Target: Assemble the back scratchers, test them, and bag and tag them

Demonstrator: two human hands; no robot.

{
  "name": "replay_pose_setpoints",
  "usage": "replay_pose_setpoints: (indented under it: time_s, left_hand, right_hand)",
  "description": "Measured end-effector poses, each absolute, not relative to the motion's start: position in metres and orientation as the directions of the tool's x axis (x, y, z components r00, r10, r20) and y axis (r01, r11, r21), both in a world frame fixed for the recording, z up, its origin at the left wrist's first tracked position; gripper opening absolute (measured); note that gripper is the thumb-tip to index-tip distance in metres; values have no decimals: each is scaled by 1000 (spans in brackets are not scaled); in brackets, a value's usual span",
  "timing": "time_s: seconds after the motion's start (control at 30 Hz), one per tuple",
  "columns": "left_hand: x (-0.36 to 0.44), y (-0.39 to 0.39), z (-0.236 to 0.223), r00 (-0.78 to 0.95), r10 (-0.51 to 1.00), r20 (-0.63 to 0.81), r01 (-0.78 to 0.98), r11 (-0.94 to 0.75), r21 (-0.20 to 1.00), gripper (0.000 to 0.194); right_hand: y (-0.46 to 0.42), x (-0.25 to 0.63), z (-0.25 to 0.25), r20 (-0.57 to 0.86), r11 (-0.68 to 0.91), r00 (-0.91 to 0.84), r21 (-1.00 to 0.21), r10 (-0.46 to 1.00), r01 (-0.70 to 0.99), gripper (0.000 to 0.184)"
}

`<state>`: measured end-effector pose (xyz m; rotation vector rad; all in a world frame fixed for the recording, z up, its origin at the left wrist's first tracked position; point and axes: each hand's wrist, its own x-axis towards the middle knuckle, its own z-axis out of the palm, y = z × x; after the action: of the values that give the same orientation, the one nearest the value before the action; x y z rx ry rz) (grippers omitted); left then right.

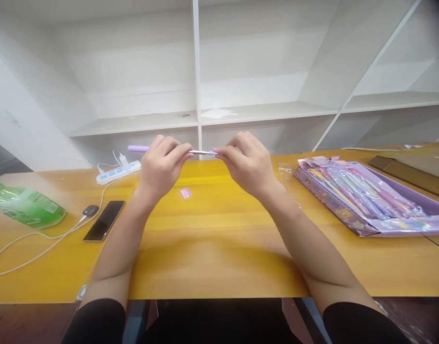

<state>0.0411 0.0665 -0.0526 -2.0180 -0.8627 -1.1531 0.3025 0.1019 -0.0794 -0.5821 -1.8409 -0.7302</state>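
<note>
A slim pen point(137, 148) lies level between my two hands above the desk. Its purple barrel sticks out to the left of my left hand point(164, 165), whose fingers are wrapped round it. Between the hands a thin silver section shows, ending in a small purple piece on the right. My right hand point(248, 162) pinches that purple piece between thumb and fingers. Whether the piece is joined to the silver section cannot be made out. Below the hands, a small purple and white label point(185, 193) lies on the desk.
On the right, a purple open box point(352, 222) holds several wrapped pens point(363, 188), with a brown package point(413, 165) behind. At left are a green bottle point(29, 205), a phone point(104, 220), a white cable and a power strip point(118, 173). White shelves point(269, 112) stand behind the desk.
</note>
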Motion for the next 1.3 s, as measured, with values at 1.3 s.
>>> replay_pose_setpoints:
  time_s: [1.3]
  left_hand:
    - [-150,82,-7,30,40,999,854,-520,-5,49]
  right_hand:
    - [191,556,-53,989,382,73,-20,-125,924,34]
